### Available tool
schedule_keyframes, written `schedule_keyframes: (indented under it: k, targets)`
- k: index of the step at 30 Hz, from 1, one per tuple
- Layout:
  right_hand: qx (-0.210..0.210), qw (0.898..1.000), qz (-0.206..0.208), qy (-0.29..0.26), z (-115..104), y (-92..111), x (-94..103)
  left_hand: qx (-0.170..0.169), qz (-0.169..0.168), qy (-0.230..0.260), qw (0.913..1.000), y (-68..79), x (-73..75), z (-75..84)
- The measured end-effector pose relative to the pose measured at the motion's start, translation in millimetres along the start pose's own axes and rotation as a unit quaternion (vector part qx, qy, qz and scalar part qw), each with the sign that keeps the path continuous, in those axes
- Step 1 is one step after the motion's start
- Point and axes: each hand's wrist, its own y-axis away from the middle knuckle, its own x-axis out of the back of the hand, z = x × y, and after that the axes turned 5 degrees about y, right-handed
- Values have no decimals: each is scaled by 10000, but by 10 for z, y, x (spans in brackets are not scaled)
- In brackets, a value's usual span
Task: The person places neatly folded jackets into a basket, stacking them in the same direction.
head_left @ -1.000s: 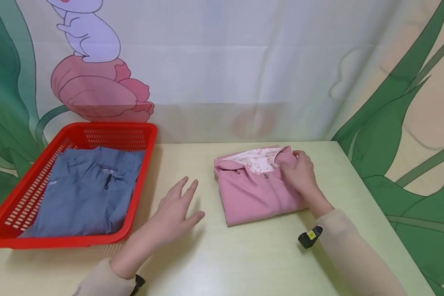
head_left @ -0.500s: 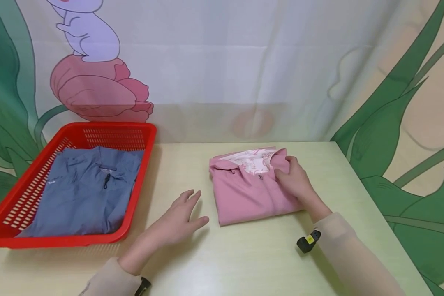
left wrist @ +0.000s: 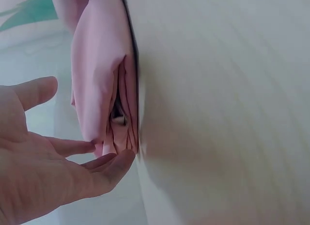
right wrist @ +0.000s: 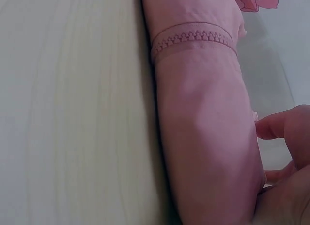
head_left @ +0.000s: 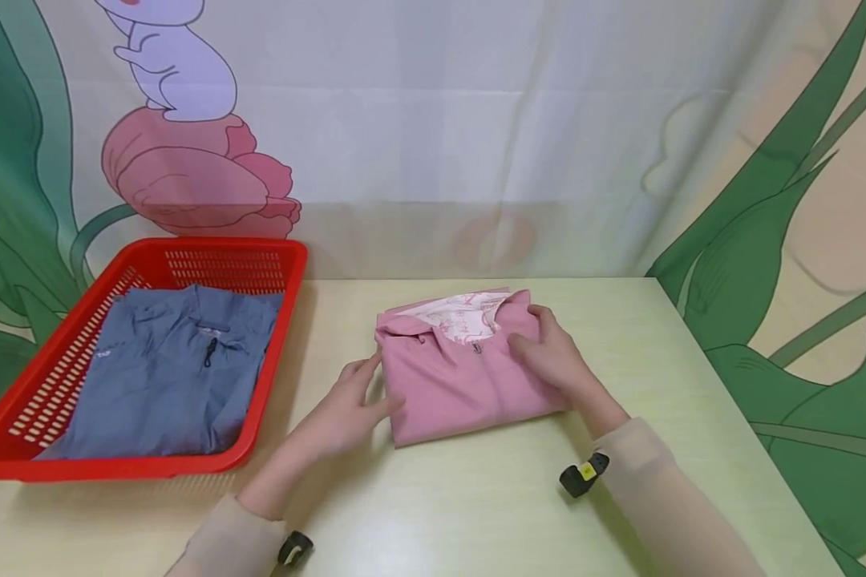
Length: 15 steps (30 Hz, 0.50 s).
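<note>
A folded pink zip jacket lies on the table, its white printed lining showing at the collar. My right hand holds its right side, thumb on top; the other fingertips are partly hidden. At the left side, my left hand has its fingers extended and touches the edge. In the left wrist view, fingertips meet the stacked layers of the folded jacket, while the thumb stands apart from the cloth. A zipper crosses the jacket's front edge in the right wrist view.
A red plastic basket with slotted walls stands on the left of the table. In it lies a folded blue-grey jacket with a black zip pull. A printed curtain hangs behind the pale table.
The pink jacket has slid left across the table with my right hand on it. My left hand has moved slightly right and now touches the jacket's left edge.
</note>
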Motion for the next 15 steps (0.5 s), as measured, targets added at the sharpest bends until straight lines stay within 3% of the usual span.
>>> schedule_keyframes:
  k: [8, 15]
  targets:
    - [41, 9999, -64, -106, -83, 3, -64, 410, 119, 770, 9961, -73, 22, -50]
    - [-16, 9991, -48, -433, -12, 8, 62, 625, 179, 1236, 9902, -99, 28, -59]
